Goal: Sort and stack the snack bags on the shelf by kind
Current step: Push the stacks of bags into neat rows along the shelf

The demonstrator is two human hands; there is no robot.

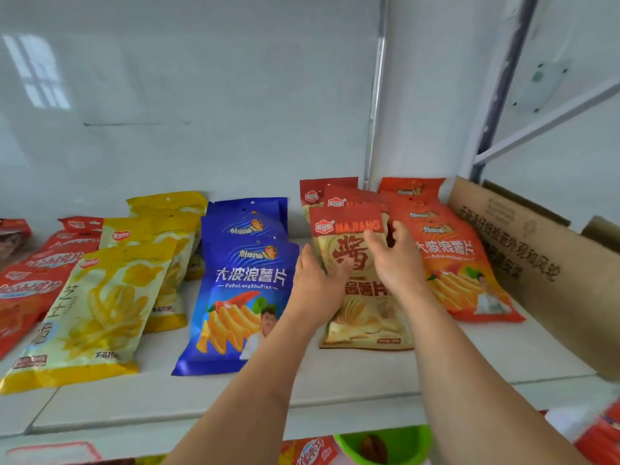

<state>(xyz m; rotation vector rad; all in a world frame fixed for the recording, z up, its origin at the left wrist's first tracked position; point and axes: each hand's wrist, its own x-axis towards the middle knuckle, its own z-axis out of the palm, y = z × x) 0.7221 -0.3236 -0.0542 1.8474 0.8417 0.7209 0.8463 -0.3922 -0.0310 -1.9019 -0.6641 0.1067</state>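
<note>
A green bowl (385,446) sits lowest in view, below the white shelf (335,391), with two bare forearms reaching over it. Along the shelf from the left lie red bags (30,286), then overlapping yellow bags (97,307), then a stack of blue bags (241,297). Next comes the tan-and-red bag (362,317) on top of its pile. The left hand (315,286) lies on its left edge, grip spread and fairly flat. The right hand (396,263) rests near its top right, fingers loosely bent over it. Orange bags (459,263) lie just beside it, then a cardboard box (536,263).
</note>
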